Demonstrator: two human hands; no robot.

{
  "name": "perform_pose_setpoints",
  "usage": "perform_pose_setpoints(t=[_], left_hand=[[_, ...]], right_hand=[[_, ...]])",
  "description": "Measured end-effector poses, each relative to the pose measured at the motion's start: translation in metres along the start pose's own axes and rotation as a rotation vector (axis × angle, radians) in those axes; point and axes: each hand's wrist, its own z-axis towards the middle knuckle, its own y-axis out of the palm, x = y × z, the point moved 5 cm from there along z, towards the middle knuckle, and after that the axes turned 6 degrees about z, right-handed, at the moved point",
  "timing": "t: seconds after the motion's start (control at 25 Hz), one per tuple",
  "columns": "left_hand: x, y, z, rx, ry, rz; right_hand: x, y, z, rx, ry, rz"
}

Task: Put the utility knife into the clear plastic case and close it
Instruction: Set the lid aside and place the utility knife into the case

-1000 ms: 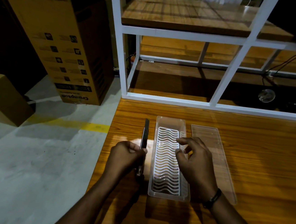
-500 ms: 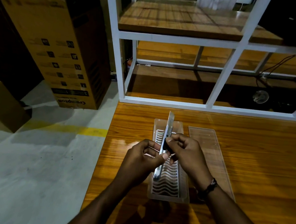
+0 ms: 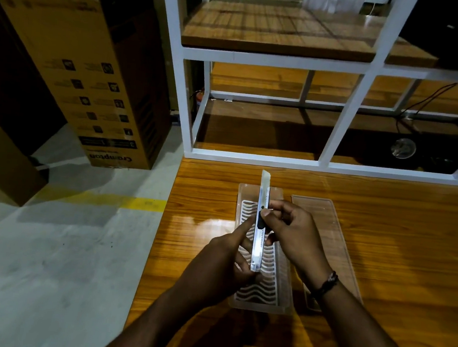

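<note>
1. Holding the knife (image 3: 260, 224) in both hands above the open case (image 3: 281, 284), which sits on the desk (image 3: 397, 245).
2. My left hand (image 3: 221, 267) has its fingers closed around the near end of the handle, index finger laid along the side.
3. My right hand (image 3: 291, 235) pinches the black slider part-way up, thumb and fingertips shut on it.
4. The blade looks extended past the far end, so my guess is I'm retracting it before it goes in.
5. Key relation: the knife's long axis runs away from me, in line with the case's long axis and directly over its ribbed tray, so it only needs lowering flat.
6. Left hand sits nearer the tray's near end and looks best placed to set it down.
7. The lid (image 3: 336, 239) lies flat just beside the case on the right, nearest my right hand for closing.
</note>
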Motion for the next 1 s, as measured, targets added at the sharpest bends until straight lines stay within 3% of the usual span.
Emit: perform_pose_setpoints(t=[1.0], left_hand=[[-0.003, 0.001, 0.011, 0.132, 0.042, -0.031]], right_hand=[[0.01, 0.0, -0.019, -0.058, 0.019, 0.043]])
